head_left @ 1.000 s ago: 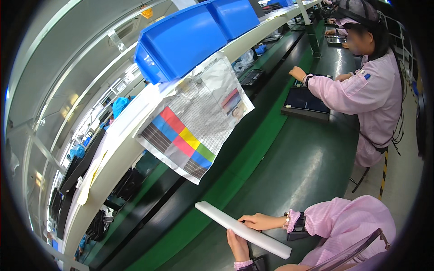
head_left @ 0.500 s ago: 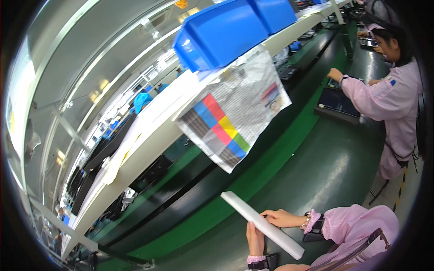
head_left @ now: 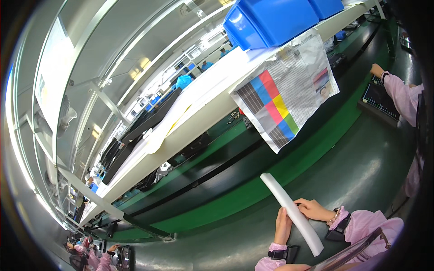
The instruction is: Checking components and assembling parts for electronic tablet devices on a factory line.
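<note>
A long, smooth white slab [head_left: 294,213], its material uncertain, stands slantwise between my hands above the dark green bench. My left hand [head_left: 283,227] is closed against its left side, fingers pointing up along it. On the right side, my right hand [head_left: 313,210] grips the slab's edge with bent fingers. Something small and dark shows by the fingertips there; I cannot make out what it is. Both wrists wear black bands over pink sleeves, and the slab hides part of the fingers.
A pale shelf [head_left: 199,118] crosses ahead, bearing blue bins [head_left: 275,22]. From its edge hangs a printed sheet with colour blocks [head_left: 282,90]. At right, a co-worker's hand [head_left: 376,70] is over a dark panel [head_left: 380,100]. More co-workers in pink [head_left: 92,258] sit at lower left.
The whole view has swung left, so the shelf, sheet and bins sit farther right. Co-workers at lower left have come into sight. Both hands keep their hold on the white slab.
</note>
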`<state>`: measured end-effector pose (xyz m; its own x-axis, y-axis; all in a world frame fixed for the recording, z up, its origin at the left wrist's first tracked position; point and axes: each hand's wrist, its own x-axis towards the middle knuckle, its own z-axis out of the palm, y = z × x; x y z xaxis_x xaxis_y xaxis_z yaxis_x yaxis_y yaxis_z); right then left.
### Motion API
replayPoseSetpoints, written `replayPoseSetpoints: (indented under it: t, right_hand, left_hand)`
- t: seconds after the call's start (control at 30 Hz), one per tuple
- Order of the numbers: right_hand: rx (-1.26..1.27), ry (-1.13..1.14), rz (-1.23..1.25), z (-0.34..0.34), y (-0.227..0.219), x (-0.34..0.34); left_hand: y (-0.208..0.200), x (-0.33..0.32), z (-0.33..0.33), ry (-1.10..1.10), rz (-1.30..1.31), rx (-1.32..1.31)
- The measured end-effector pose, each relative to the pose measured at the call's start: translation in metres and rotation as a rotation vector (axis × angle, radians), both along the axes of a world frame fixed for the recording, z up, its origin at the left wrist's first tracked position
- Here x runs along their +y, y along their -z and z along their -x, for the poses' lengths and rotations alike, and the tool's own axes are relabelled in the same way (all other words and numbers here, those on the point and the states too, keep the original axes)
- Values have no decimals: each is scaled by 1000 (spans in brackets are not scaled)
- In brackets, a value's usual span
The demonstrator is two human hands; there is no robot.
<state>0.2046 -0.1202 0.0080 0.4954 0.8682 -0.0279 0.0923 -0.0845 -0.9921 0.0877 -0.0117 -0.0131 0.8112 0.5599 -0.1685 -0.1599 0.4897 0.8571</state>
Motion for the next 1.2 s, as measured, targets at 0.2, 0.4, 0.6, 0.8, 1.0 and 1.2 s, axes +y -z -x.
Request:
replayPoseSetpoints:
  t: [0.2, 0.4, 0.6, 0.8, 1.0, 1.2]
  right_hand:
    - [7, -35, -21, 3, 3, 6]
    - [8, -16, 1, 5, -1, 5]
    - [-31, -8, -11, 5, 1, 10]
    - [17, 23, -34, 6, -3, 10]
    - [-10, 3, -44, 6, -4, 8]
    - [-8, 0, -6, 7, -8, 7]
  left_hand:
    - [-1, 1, 7, -16, -9, -3]
    - [-1, 0, 7, -14, 12, -42]
    - [3, 6, 6, -1, 23, -63]
    - [2, 5, 4, -9, 14, -57]
    - [5, 4, 4, -1, 10, -52]
    - [3, 4, 6, -3, 21, -51]
